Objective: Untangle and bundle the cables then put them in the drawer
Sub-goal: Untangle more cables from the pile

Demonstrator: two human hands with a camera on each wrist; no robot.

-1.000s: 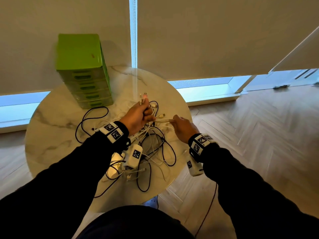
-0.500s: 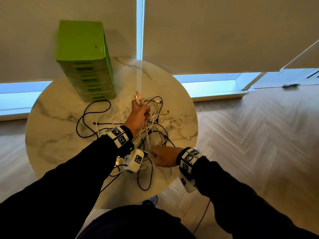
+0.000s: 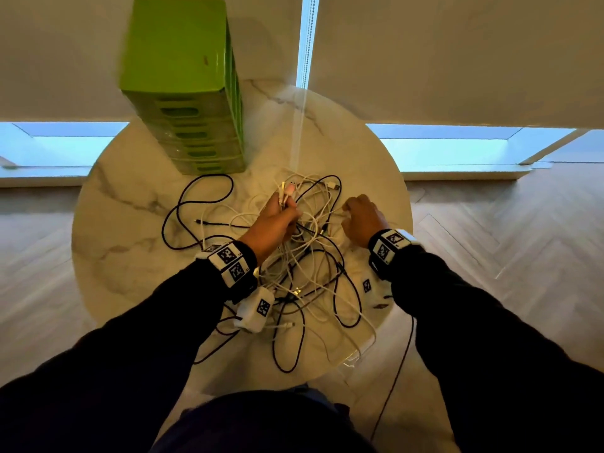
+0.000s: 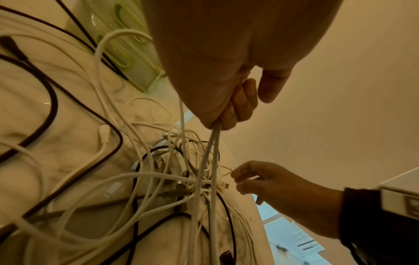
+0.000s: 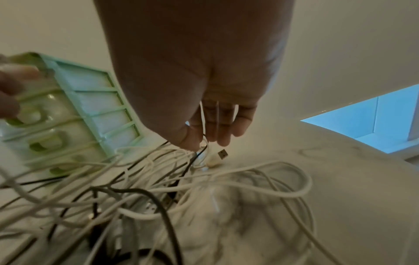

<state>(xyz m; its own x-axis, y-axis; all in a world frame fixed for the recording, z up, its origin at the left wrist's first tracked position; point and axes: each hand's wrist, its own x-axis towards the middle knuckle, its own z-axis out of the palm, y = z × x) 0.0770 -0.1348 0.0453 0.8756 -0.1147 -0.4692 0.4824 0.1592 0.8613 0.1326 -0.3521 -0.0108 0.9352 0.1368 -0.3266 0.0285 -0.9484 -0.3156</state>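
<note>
A tangle of white and black cables (image 3: pixel 307 256) lies on the round marble table (image 3: pixel 124 243). My left hand (image 3: pixel 284 214) grips several white cable ends in a fist above the heap, and their plugs (image 3: pixel 288 191) stick up past the fingers. From the left wrist view the held cables (image 4: pixel 213 152) hang down into the tangle. My right hand (image 3: pixel 348 207) hovers over the heap's right side and pinches a thin white cable (image 4: pixel 228 173) between thumb and fingers, close to a loose USB plug (image 5: pixel 222 154). The green drawer unit (image 3: pixel 183 93) stands at the back left, drawers closed.
A black cable (image 3: pixel 183 204) loops out to the left, in front of the drawer unit. Cable loops reach the table's near edge (image 3: pixel 294 367). Window blinds (image 3: pixel 457 53) hang behind the table, and wood floor (image 3: pixel 523 240) lies to the right.
My right hand has moved from the near side of the tangle up to its right side and taken a thin white cable. The left hand keeps its hold on the cable ends.
</note>
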